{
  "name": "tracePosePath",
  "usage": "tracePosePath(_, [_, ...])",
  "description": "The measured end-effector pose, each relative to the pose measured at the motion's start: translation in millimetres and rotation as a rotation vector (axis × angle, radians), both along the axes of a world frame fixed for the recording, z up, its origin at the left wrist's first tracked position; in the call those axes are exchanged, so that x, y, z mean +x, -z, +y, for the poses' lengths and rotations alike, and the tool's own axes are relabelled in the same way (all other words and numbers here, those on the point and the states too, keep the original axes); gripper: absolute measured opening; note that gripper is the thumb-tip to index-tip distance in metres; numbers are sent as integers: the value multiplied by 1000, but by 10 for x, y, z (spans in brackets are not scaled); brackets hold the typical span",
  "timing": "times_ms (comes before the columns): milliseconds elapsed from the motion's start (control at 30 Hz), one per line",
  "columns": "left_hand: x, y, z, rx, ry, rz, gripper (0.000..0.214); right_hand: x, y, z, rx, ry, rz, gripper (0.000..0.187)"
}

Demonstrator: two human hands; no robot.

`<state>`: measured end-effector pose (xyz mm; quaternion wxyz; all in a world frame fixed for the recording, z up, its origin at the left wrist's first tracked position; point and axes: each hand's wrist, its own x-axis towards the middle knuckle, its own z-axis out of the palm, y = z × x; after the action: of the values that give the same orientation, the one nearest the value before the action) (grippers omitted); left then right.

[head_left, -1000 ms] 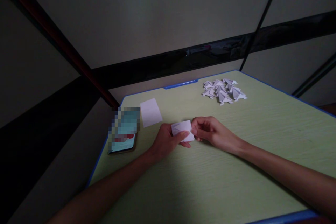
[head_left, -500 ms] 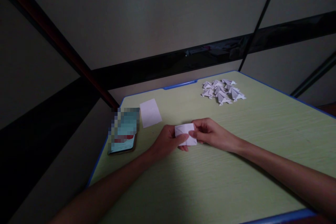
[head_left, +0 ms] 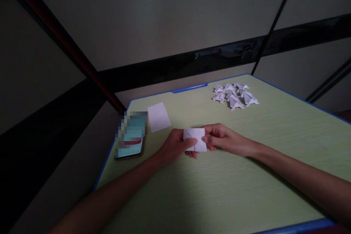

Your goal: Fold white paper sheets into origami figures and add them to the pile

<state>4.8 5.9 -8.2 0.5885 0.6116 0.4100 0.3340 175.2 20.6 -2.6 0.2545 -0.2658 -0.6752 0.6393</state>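
Note:
Between my hands is a small folded white paper (head_left: 199, 137), nearly square, with crease lines running across its face. My left hand (head_left: 177, 142) grips its left side, thumb flat on the front and fingers behind. At the right edge my right hand (head_left: 219, 137) pinches the paper between thumb and fingers. Parts of the fingers behind the paper are hidden. The paper is held just above the pale green table (head_left: 219, 186).
Several folded white origami figures (head_left: 233, 97) stand grouped at the back right. A plain white sheet (head_left: 159, 117) lies to the left, beside a lit phone (head_left: 131, 135) that is partly pixelated. A blue rim (head_left: 290, 97) edges the table, and a panelled wall rises behind.
My right thumb has slid toward the right edge of the paper, baring more of its face. The left hand keeps its grip. The whole view has shifted slightly.

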Motion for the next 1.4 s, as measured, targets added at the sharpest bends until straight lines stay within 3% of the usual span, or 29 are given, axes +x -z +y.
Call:
tracePosePath(200, [18, -26, 0, 22, -66, -37, 21, 8, 11, 15, -82, 64, 76, 18])
tracePosePath(400, [44, -23, -1, 13, -105, -39, 18, -69, -38, -61, 44, 6, 53, 16])
tracePosePath(567, [54, -19, -2, 19, -139, -43, 18, -67, -8, -74, 93, 41, -22, 23])
tracePosePath(833, [-11, 28, 42, -22, -45, -122, 19, -64, 4, -91, 99, 71, -4, 30])
tracePosePath(1067, [3, 12, 5, -92, 52, -164, 26, -49, -35, -107, 41, 4, 36, 34])
tracePosePath(1400, [43, -7, 34, 27, -148, -147, 21, -79, 37, -98, 137, 123, -48, 26])
